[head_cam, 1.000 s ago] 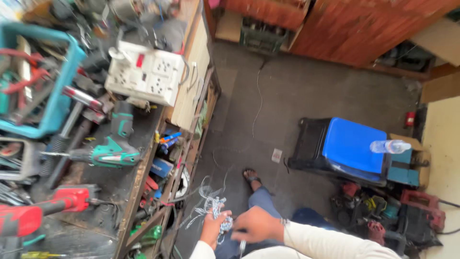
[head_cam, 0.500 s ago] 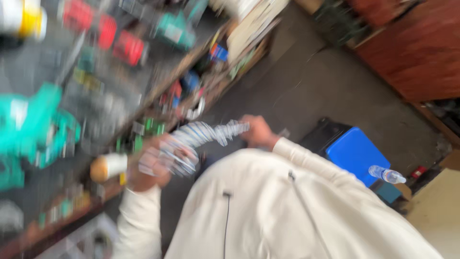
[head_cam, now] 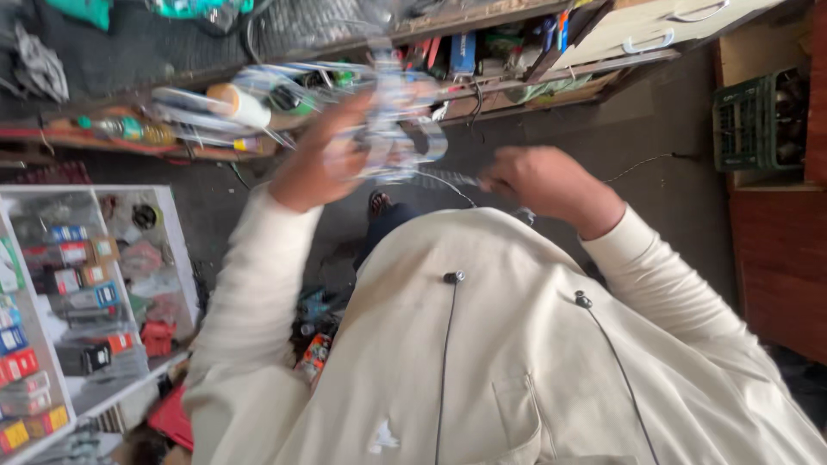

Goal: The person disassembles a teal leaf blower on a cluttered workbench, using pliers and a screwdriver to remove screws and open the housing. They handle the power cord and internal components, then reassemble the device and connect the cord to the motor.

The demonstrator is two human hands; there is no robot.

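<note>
Gripping a light, floppy tangle of wire (head_cam: 388, 129), the left hand (head_cam: 332, 151) is closing round its bunched middle while the right hand (head_cam: 538, 182) is pinching a trailing strand.

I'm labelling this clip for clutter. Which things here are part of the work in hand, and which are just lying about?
In hand:
- left hand, holding the bundle of pale wires
- right hand, pulling one wire end

Lying about:
- green crate
- white shelf unit of small boxes
- white drawers
- cluttered workbench

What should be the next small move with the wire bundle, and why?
Probably draw the right hand slowly away from the left hand. The left hand grips a tangled wire bundle, and one strand runs from it to the right hand.
</note>
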